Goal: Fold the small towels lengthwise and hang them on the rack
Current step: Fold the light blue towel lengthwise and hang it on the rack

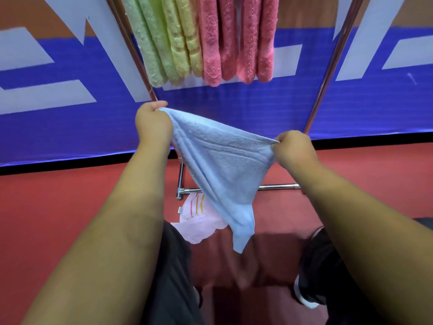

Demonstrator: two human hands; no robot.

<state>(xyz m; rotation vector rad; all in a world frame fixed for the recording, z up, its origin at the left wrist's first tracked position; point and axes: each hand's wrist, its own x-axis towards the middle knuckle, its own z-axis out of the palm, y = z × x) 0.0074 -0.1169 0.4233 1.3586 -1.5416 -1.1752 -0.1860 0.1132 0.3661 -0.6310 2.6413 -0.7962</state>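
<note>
Green and yellow towels (164, 43) and pink towels (227, 38) hang packed from the left pole (135, 55) rightward. Open gap between last pink towel and right pole (330, 71). Low crossbar (278, 186) near floor (70, 195).

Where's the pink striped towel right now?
Head view, low centre: the pink striped towel lies on the red floor by the rack's base bar, partly behind the held blue towel.

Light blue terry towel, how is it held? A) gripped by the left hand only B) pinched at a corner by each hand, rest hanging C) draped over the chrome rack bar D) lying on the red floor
B: the left hand and right hand each pinch a corner of the light blue terry towel, its rest hanging to a point.
</note>
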